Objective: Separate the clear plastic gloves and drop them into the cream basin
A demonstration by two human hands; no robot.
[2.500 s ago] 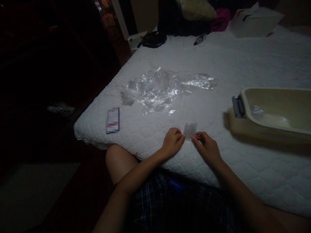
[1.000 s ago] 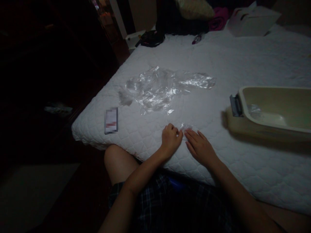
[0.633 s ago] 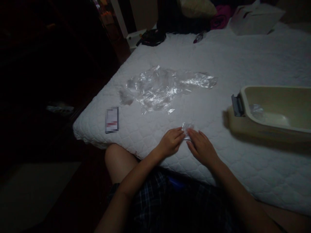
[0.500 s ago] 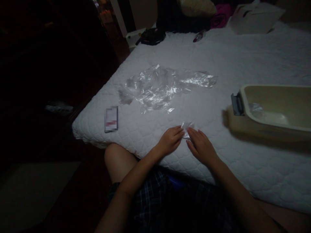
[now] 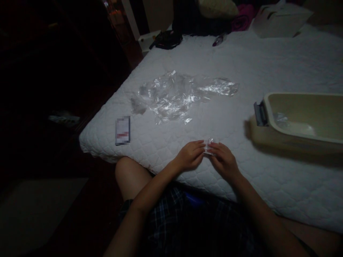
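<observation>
Fingers [image 5: 200, 146] of the left hand [image 5: 189, 157] and fingers [image 5: 215, 147] of the right hand [image 5: 225, 162] are pinched shut from either side on a scrap of clear plastic [image 5: 208, 145]. The scrap is held just above the near edge of the bed [image 5: 268, 60], and both hands rest low on the white quilted cover.

Farther up the bed, well apart from the hands, lies a spread heap of crumpled clear film [image 5: 182, 93]. A small flat packet [image 5: 122, 130] lies near the bed's left corner. To the right stands a beige tub [image 5: 294, 144] with a dark clip [image 5: 258, 113] at its left end and a bit of clear plastic [image 5: 283, 123] inside.

Along the far edge are a black object [image 5: 166, 39], a pink cloth [image 5: 242, 19], a white box [image 5: 281, 19] and a pale pillow [image 5: 217, 8].

The person's plaid shorts [image 5: 187, 221] and bare knee [image 5: 129, 175] sit against the bed. The room is dim, with the floor to the left nearly black apart from a paler mat [image 5: 40, 214].
</observation>
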